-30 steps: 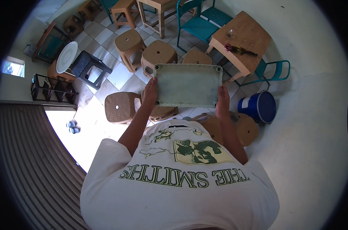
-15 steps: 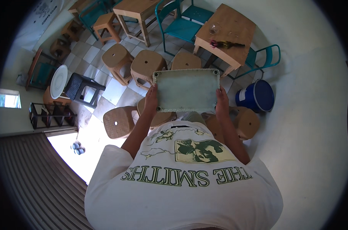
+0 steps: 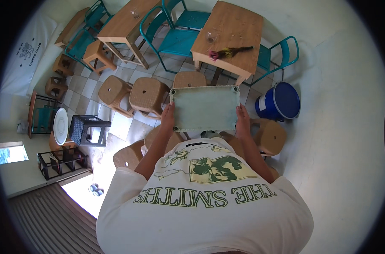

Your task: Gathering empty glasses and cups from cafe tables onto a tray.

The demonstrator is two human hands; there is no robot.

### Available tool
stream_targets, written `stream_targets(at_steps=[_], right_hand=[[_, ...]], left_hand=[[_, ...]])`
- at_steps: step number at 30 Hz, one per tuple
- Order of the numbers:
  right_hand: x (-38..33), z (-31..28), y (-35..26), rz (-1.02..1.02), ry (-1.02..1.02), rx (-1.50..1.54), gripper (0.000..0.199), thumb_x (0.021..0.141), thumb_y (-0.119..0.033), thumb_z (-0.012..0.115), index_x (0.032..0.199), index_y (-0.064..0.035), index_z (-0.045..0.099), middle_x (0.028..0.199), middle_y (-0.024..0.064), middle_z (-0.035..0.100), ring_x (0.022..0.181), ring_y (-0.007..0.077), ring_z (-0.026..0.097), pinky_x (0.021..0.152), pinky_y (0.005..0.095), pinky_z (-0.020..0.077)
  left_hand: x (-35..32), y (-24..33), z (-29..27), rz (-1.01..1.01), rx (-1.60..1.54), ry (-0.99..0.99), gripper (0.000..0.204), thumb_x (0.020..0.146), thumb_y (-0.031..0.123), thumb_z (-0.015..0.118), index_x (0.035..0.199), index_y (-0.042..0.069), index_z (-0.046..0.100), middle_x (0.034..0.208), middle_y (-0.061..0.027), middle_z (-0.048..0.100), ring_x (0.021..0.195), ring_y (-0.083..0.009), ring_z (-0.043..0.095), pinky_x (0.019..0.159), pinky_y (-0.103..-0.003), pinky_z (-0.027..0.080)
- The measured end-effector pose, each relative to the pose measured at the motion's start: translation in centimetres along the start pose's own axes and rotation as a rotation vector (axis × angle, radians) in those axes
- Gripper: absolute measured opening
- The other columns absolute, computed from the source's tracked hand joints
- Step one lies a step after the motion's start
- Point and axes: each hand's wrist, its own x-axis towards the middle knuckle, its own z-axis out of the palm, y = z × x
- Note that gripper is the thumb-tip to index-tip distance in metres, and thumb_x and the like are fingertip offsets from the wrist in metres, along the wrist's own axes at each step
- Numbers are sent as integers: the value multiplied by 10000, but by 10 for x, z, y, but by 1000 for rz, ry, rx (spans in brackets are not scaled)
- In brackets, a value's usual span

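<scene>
A pale grey-green rectangular plastic panel [image 3: 206, 109] with a raised rim and round sockets at its corners is held level in front of my torso. My left hand [image 3: 168, 117] is closed on its left short edge, and my right hand [image 3: 243, 120] grips the opposite one. The fingers beneath the panel are mostly hidden. Beyond its far edge stand several brown woven-pattern plastic stools [image 3: 145, 91]. More brown stools [image 3: 271, 136] stand close below my forearms, partly covered by my arms and shirt.
Dried flowers [image 3: 234, 52] lie on a wooden table [image 3: 240, 23] ahead, beside teal metal chairs [image 3: 174, 41]. On the right, a lidded blue bucket [image 3: 281, 101] stands by the wall. Leftward are a dark stool [image 3: 79, 129], a white round disc [image 3: 61, 126] and a low black rack [image 3: 62, 163].
The surroundings have shifted left in view, and those on the left also lower, as my viewpoint turned. The panel sits slightly lower in the picture, still gripped by both hands.
</scene>
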Motion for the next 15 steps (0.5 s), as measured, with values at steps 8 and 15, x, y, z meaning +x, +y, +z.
stream_targets(at_steps=[8,15], right_hand=[[108,-29,-52,-29,-63,28,447,956,-302,513,1295,-13,475,1167,57,571,1057,124,510,925,271,386],[168,-86,-60,6,10,47,460,955,-303,518,1301,-5,467,1194,63,564,1080,130,507,941,266,372]], left_hand=[[87,13,80,-41,-38,34,399,946,451,498,1076,88,597,944,20,568,869,-99,504,807,-264,410],[150,0,152,-61,59,-37,476,938,464,500,1219,83,553,1095,-28,576,948,-140,526,857,-295,432]])
